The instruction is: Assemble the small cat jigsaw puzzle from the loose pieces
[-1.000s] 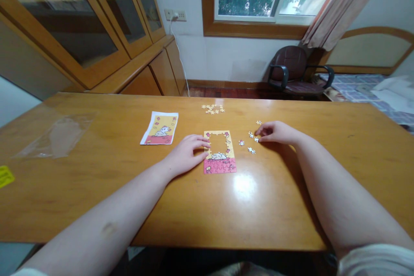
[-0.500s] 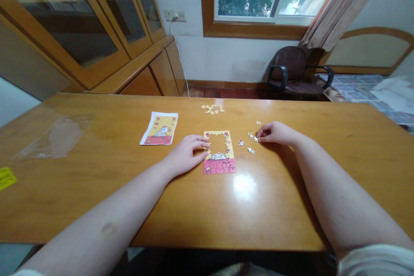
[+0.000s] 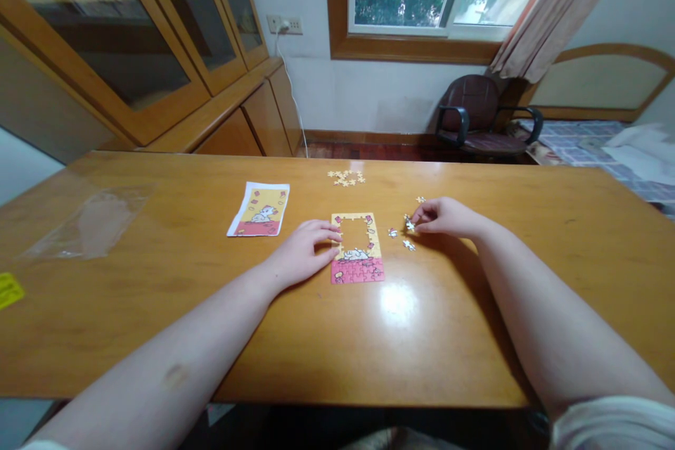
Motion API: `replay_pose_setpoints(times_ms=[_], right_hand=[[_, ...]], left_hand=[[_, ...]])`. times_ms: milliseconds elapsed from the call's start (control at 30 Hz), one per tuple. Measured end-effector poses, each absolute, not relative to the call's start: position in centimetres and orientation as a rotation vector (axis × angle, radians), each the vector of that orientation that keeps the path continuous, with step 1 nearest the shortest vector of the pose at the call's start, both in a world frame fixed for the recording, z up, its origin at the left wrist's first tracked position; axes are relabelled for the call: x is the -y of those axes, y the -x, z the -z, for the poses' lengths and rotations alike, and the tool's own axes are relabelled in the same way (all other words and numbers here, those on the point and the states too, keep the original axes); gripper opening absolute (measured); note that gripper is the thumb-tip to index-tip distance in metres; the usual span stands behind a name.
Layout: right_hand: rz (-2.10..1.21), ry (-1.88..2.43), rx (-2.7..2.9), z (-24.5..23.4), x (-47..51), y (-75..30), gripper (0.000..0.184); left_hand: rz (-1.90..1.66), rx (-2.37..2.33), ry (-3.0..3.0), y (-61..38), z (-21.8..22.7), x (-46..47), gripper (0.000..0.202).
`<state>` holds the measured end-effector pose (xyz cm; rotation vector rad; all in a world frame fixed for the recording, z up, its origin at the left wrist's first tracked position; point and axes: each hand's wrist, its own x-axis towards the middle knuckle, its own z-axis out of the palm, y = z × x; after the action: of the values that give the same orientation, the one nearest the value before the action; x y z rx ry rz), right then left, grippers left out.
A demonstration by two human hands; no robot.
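Observation:
A partly assembled jigsaw puzzle (image 3: 357, 271) lies flat on the table, yellow above and pink below, with a gap in its upper middle. My left hand (image 3: 306, 247) rests with its fingers apart, fingertips on the puzzle's left edge. To the right, my right hand (image 3: 440, 216) pinches a white puzzle piece (image 3: 410, 225) between thumb and finger. Loose pieces are around it: one piece (image 3: 393, 232) nearer the puzzle, another piece (image 3: 409, 245) just below, and a yellowish piece (image 3: 420, 200) behind.
Several yellow pieces (image 3: 346, 178) lie in a cluster near the table's far edge. A printed reference picture (image 3: 258, 209) is left of the puzzle. Farther left are a clear plastic bag (image 3: 100, 221) and a yellow label (image 3: 9, 290). An office chair (image 3: 477, 116) stands beyond the table.
My right hand has shifted slightly left, and the white piece at its fingertips has moved left with it. My left hand stays in place on the puzzle's edge.

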<state>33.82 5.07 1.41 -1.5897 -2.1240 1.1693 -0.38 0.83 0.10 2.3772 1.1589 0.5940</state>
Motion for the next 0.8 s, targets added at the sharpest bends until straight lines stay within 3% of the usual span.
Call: replay_pose_setpoints(times_ms=[267, 800], right_hand=[[-1.072, 1.528, 2.319, -3.2, -2.1, -28.9, 0.023], [-0.854, 1.471, 2.513, -2.3, -0.3, -25.6, 0.018]], left_hand=[[-0.585, -1.156, -2.384, 0.3, -0.2, -0.8, 0.023], [-0.492, -1.164, -2.439, 0.3, 0.0, -0.9, 0.029]])
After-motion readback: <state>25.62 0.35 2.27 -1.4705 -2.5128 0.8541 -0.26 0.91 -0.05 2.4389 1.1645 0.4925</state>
